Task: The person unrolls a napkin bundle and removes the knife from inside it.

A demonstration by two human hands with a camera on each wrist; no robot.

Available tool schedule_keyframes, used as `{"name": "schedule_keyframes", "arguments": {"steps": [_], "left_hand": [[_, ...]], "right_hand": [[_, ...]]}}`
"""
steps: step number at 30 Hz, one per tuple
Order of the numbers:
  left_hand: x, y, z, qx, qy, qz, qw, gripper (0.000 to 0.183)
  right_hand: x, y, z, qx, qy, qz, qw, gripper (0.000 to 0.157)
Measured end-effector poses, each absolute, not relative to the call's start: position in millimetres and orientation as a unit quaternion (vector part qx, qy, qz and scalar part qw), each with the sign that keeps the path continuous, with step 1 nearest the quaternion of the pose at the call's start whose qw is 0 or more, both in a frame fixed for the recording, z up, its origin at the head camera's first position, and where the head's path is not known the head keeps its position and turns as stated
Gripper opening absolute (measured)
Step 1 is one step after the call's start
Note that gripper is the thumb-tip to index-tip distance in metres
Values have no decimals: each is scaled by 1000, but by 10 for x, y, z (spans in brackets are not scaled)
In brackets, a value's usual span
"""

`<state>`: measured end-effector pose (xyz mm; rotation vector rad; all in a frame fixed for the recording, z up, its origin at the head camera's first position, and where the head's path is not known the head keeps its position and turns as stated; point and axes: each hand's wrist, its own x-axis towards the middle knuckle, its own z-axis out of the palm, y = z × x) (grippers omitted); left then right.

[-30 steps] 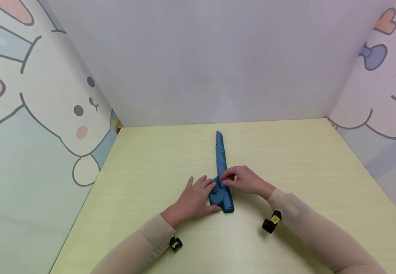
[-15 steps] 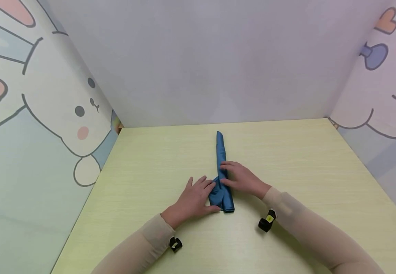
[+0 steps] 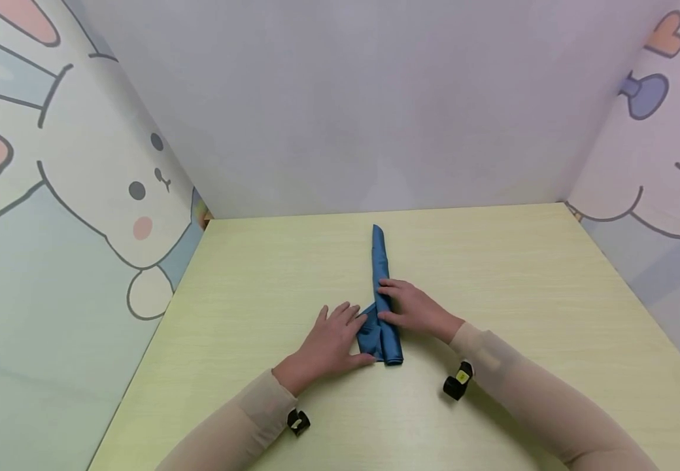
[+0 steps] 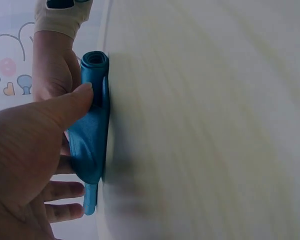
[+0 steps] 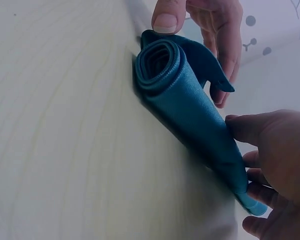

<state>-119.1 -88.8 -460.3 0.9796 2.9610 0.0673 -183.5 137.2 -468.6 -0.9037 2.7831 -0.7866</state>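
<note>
A blue cloth (image 3: 380, 261), rolled into a long thin tube, lies on the table pointing away from me. On its near left side a loose flap (image 3: 368, 341) is still spread flat. My left hand (image 3: 327, 340) rests at that flap, fingers spread, its fingertips and thumb touching the cloth's edge. Across the middle of the roll lies my right hand (image 3: 419, 309), with thumb and fingertips against it. In the right wrist view the coiled end (image 5: 162, 62) shows several layers, and the fingers (image 5: 262, 192) touch the roll's side.
The pale wood-grain table (image 3: 493, 261) extends around the cloth on all sides. A plain whitish wall (image 3: 340, 111) stands at its back edge. Side walls carry cartoon drawings, with a rabbit (image 3: 99, 163) at left. Each wrist wears a small black camera (image 3: 456, 386).
My right hand has gone from pinched fingers to fingers spread along the roll. My left hand has shifted slightly left, with the flap drawn a little flatter.
</note>
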Motion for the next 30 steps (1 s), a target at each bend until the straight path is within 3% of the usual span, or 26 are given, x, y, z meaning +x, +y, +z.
{"name": "schedule_keyframes", "arguments": {"steps": [13,22,30], "left_hand": [[-1125,-1028,-4619,295,954,57,-19,76],[-1089,-1084,-4586,288,955,75,-3,73],[-1074,-1161,-4585,287,953,93,18,57]], "right_hand": [[-1826,1373,-4691,-301,917,-255,57,60],[-1834,1374,-4710,-301,915,-261,58,61],[-1847,1396,-4740,-306,914,-262,52,60]]}}
